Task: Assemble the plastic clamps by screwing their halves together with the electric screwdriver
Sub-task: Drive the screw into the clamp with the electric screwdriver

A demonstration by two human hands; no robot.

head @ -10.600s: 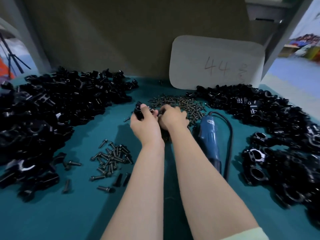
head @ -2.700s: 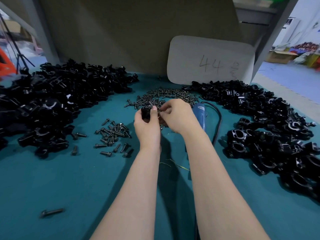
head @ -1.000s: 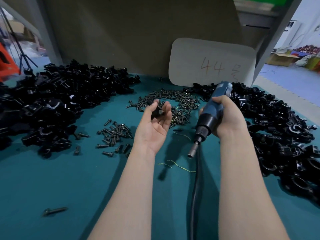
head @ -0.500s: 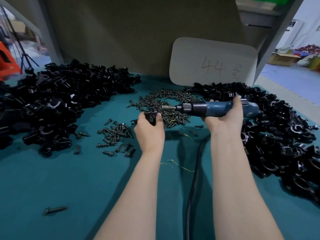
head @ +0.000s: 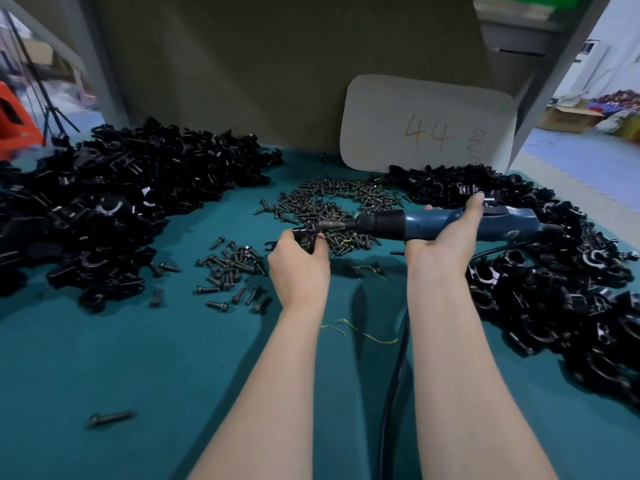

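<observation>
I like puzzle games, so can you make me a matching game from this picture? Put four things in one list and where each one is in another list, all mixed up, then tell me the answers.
Things:
1. electric screwdriver
2. clamp
3. board marked 44
4. lone screw

Places:
A. stands at the back against the wall
B. gripped in the left hand
C. lies by itself on the teal table, front left
D. held level in the right hand

Pairs: 1-D, 2-B, 3-A, 4-C.
</observation>
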